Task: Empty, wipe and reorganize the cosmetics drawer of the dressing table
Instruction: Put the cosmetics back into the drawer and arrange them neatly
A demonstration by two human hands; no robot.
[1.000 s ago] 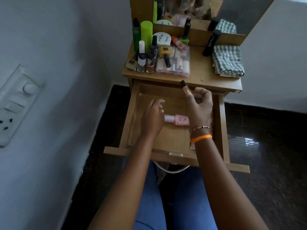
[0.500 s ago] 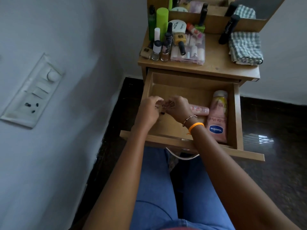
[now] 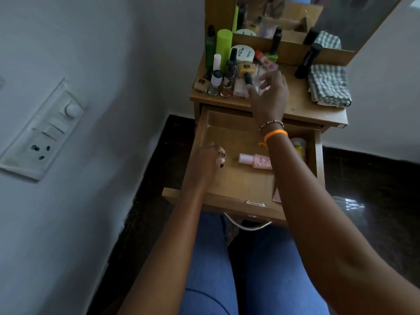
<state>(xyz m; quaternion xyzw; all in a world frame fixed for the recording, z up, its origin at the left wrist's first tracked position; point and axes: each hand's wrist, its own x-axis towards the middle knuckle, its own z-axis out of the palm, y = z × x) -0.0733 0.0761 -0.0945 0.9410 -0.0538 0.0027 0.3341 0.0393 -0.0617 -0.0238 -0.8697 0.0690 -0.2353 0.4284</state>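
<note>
While our right hand [image 3: 269, 96] spreads loose fingers over the worktop [image 3: 295, 108] at upper centre, we're emptying; the left hand [image 3: 205, 163] pinches a small dark item [image 3: 222, 158], next the pink bottle [image 3: 255, 160].

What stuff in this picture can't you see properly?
- Yellow-capped tube in the drawer, head view: the right arm covers most of it.
- Pink bottle: its far end goes under the same arm.
- Right hand over the tabletop: motion blur, so whether it holds anything is unclear.
- Small dark things in the left hand: too small to name.
- Mirror: cut off by the top edge.
</note>
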